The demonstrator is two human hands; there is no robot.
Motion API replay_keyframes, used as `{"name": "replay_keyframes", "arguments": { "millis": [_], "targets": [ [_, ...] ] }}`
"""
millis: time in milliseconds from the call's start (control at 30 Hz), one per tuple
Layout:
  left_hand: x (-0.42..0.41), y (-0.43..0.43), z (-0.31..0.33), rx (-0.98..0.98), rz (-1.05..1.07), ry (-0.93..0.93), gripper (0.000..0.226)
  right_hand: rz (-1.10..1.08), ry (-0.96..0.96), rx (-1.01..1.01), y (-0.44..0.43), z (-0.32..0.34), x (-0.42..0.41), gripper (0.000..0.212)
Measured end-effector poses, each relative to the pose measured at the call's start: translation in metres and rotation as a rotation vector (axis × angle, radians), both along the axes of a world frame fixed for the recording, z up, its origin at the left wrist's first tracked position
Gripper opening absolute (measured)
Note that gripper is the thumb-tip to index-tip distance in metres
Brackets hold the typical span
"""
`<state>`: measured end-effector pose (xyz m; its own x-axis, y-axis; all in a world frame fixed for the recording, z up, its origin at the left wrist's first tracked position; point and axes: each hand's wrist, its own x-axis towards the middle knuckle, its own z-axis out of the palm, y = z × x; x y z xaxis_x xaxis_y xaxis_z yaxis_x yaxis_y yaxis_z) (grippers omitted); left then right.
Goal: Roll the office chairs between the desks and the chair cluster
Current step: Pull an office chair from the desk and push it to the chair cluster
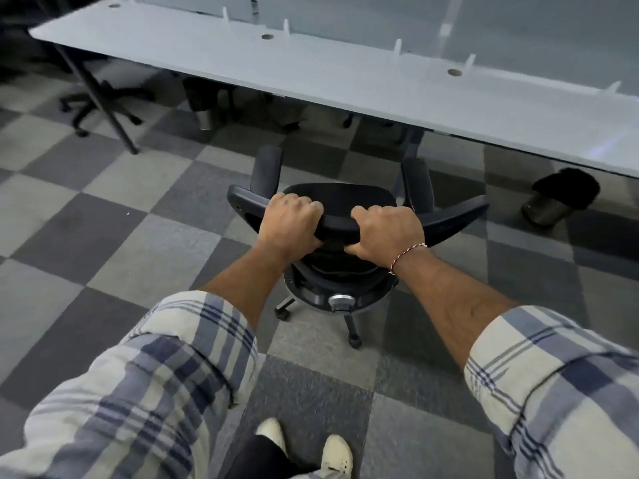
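With fingers of left hand and right hand curled round the office chair backrest — push evenly, straight ahead of the fingers, toward the table.

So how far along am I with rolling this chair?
Done: nothing visibly finished. In hand: left hand and right hand grip the chair backrest; it faces the desk, short of its edge. Left: rolling it to its spot; another chair base stands far left.
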<state>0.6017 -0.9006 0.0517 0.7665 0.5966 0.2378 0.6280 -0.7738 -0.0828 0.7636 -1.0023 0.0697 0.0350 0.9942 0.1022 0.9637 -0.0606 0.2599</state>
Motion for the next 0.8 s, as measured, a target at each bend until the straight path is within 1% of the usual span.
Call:
{"name": "replay_keyframes", "arguments": {
  "millis": [133,267,400,533,633,700,800],
  "targets": [
    [-0.02,0.042,-0.002,0.002,0.052,-0.017,0.029,0.078,0.0,0.025,0.051,-0.003,-0.01,0.057],
    [-0.046,0.089,-0.004,0.011,0.069,-0.021,0.027,0.105,-0.005,0.054,0.106,-0.009,-0.028,0.056],
    [-0.079,0.141,-0.004,0.028,0.096,-0.024,0.033,0.147,-0.006,0.069,0.163,-0.008,-0.059,0.056],
    [-0.114,0.193,0.002,0.013,0.123,-0.001,0.032,0.209,0.02,0.074,0.22,-0.003,-0.09,0.055],
    [-0.138,0.235,0.005,0.009,0.136,0.018,0.032,0.274,0.038,0.037,0.265,0.001,-0.106,0.055],
    [-0.149,0.252,0.007,0.011,0.141,0.025,0.029,0.308,0.038,0.02,0.285,0.006,-0.104,0.056],
    [-0.173,0.286,0.006,0.002,0.17,0.026,0.029,0.33,0.052,0.049,0.326,0.004,-0.108,0.061]
  ]
}}
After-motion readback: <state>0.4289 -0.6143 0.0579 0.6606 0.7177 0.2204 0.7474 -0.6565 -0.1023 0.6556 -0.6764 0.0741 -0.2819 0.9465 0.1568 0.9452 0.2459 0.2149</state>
